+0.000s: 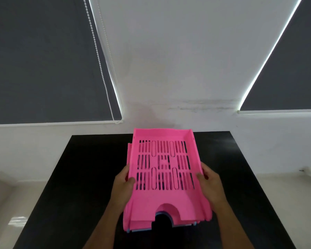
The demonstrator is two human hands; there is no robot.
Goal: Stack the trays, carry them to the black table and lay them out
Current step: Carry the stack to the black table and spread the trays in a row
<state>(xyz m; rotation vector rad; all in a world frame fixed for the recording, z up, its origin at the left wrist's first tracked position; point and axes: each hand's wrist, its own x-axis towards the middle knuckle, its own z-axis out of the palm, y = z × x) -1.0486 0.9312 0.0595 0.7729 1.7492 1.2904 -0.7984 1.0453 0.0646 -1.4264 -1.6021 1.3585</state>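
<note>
A stack of slotted plastic trays is over the middle of the black table (79, 177). The top pink tray (162, 200) has a half-round cutout at its near edge. Under it shows another pink tray edge (129, 151) on the left and a light blue tray edge (144, 230) at the near bottom. My left hand (123, 189) grips the top tray's left wall, thumb inside. My right hand (211, 186) grips its right wall the same way. Whether the stack rests on the table or hangs just above it, I cannot tell.
The black table runs from the white wall (169, 69) toward me. Dark roller blinds (43, 60) hang left and right, with a bead cord (99, 58) on the left one. Pale floor (7, 203) lies on both sides of the table.
</note>
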